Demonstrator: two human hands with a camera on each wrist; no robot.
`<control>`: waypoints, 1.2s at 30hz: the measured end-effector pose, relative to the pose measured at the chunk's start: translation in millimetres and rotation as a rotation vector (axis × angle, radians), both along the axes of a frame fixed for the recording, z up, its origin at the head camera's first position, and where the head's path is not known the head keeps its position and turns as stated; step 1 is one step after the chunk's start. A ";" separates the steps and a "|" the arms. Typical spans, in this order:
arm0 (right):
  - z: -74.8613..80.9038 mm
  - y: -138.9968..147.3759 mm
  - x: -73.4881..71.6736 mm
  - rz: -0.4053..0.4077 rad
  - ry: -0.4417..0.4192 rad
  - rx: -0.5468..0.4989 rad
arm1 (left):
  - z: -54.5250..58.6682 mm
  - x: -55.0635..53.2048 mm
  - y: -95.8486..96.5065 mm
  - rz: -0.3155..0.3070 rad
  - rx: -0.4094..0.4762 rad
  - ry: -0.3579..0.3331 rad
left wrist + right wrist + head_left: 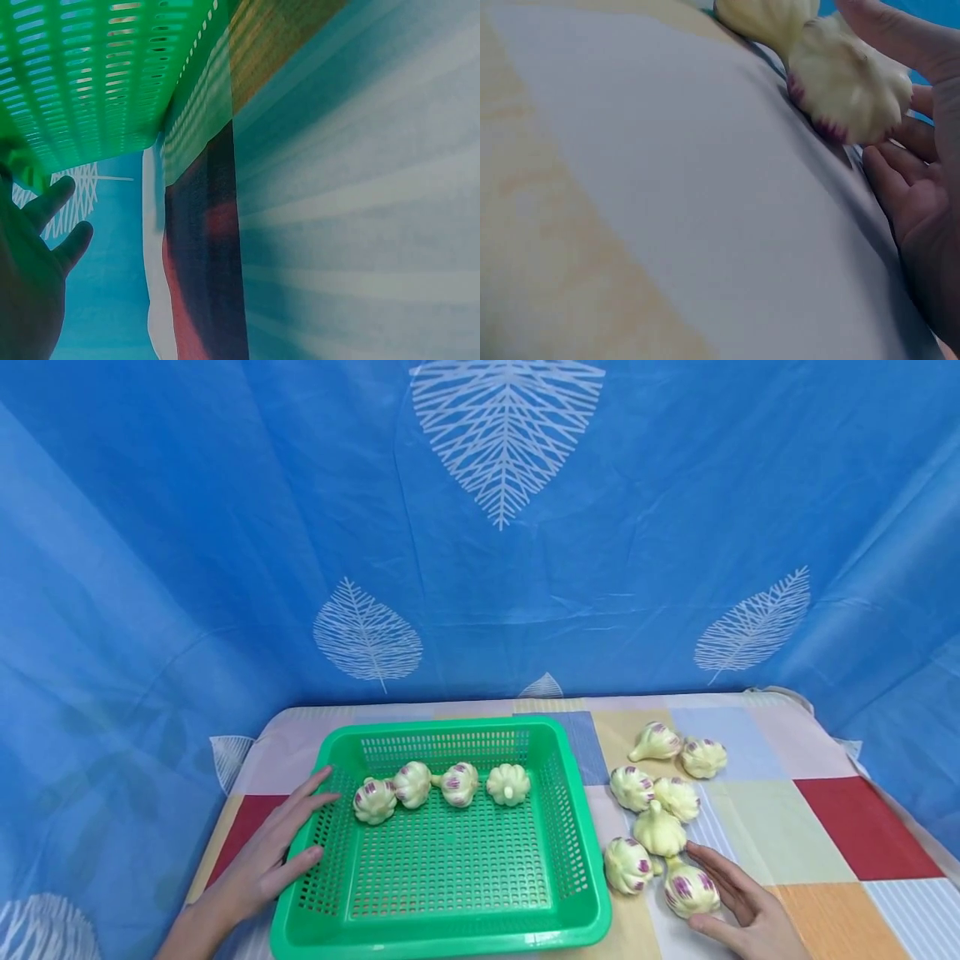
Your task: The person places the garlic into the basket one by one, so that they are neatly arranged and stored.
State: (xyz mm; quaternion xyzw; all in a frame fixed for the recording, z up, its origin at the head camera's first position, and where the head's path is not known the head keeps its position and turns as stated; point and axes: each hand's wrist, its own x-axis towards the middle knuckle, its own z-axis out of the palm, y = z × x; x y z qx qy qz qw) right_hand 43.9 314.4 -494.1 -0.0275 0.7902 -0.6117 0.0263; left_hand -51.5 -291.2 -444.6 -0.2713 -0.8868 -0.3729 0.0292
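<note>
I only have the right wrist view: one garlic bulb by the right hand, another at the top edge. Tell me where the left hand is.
Observer: The left hand is at the left rim of the green basket.
Operator: Report what that basket holds.
Observer: Four garlic bulbs, in a rough row towards its far side.
Operator: Now count the ones outside it.
Observer: In the head view, seven loose bulbs show to the right of the basket, counting the one at the right hand.
</note>
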 end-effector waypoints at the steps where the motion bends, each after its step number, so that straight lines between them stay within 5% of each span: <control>1: 0.3 -1.6 -1.3 -0.003 0.007 0.016 | -0.3 -0.1 -0.1 -0.001 -0.004 -0.001; 20: 2.6 -7.9 -3.8 -0.122 -0.101 0.120 | -2.4 -0.7 -0.9 -0.005 -0.012 0.013; 28: 14.8 -2.9 4.9 -0.159 -0.040 0.221 | -2.0 0.3 -0.6 -0.001 -0.001 0.004; 36: 42.0 1.2 -0.6 -0.087 0.052 0.147 | -4.8 -1.7 -1.6 -0.004 -0.003 0.002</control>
